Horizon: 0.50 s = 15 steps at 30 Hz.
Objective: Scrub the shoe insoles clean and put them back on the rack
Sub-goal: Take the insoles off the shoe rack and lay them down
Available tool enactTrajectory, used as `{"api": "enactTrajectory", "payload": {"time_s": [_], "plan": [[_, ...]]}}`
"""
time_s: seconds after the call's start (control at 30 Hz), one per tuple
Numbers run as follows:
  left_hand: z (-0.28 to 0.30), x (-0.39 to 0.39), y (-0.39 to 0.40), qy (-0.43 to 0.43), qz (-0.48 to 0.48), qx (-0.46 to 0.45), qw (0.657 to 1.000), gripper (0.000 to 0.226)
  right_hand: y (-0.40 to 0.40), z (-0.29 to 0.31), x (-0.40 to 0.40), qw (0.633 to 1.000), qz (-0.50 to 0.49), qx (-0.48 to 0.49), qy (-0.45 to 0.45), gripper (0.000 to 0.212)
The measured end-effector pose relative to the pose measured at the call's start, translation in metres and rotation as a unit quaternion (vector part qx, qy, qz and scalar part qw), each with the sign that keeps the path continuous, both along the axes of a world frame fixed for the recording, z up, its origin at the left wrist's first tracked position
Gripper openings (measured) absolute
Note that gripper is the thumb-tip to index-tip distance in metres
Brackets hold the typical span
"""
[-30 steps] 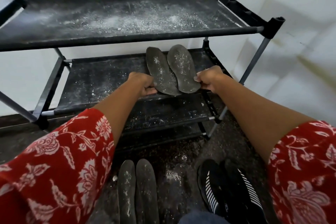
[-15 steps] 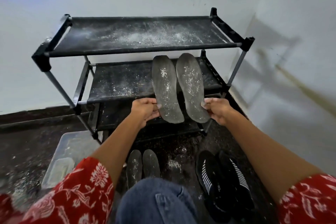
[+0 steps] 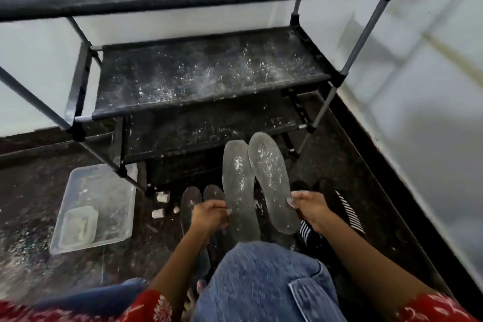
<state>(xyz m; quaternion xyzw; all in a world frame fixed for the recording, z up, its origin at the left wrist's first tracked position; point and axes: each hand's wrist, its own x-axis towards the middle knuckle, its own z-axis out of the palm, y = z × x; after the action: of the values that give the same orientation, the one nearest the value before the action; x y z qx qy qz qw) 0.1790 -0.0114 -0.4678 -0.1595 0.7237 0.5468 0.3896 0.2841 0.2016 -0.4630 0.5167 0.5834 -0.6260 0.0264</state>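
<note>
Left hand [image 3: 210,217]: fingers curled round the left edge of the left grey insole [image 3: 240,188], near its heel end, gripping it.
Right hand [image 3: 309,208]: fingers and thumb pinching the right edge of the right grey insole [image 3: 271,180], near its heel end.
Held insoles: side by side, edges touching or nearly so, toes pointing away toward the rack [image 3: 209,78], heels toward the denim-clad knee [image 3: 261,282]; both speckled with white powder; in the air in front of the rack's lower tiers, on no shelf.
Rack: black fabric shelves on grey poles with black joints, standing against a white wall [image 3: 431,86]; top and middle shelves dusted with white powder.
Second pair of insoles [image 3: 193,201]: dark, flat on the floor just left of the held pair, partly hidden behind the left hand.
Shoes [image 3: 347,214]: black with white stripes, on the floor under and beside the right hand.
Clear plastic tub [image 3: 109,191]: on the dark floor left of the rack, a smaller container inside it.
Small pale stubs [image 3: 158,213]: loose on the floor between tub and insoles.
Sleeves [image 3: 156,308]: red with white print, at the lower edge.
</note>
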Motion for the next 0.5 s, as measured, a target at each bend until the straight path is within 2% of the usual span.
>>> {"api": "enactTrajectory", "payload": {"time_s": [0.13, 0.23, 0.5], "plan": [[-0.054, 0.010, 0.003, -0.047, 0.004, -0.036, 0.998, 0.017, -0.008, -0.052, 0.003, 0.998, -0.025, 0.020, -0.062, 0.009], [-0.083, 0.020, 0.005, -0.044, 0.024, -0.067, 0.996, 0.013, -0.013, -0.082, 0.003, 0.992, -0.033, 0.042, -0.114, 0.013], [-0.128, 0.046, 0.015, -0.077, 0.050, -0.097, 0.991, 0.009, -0.017, -0.118, 0.005, 0.963, -0.009, 0.101, -0.248, 0.012]]}}
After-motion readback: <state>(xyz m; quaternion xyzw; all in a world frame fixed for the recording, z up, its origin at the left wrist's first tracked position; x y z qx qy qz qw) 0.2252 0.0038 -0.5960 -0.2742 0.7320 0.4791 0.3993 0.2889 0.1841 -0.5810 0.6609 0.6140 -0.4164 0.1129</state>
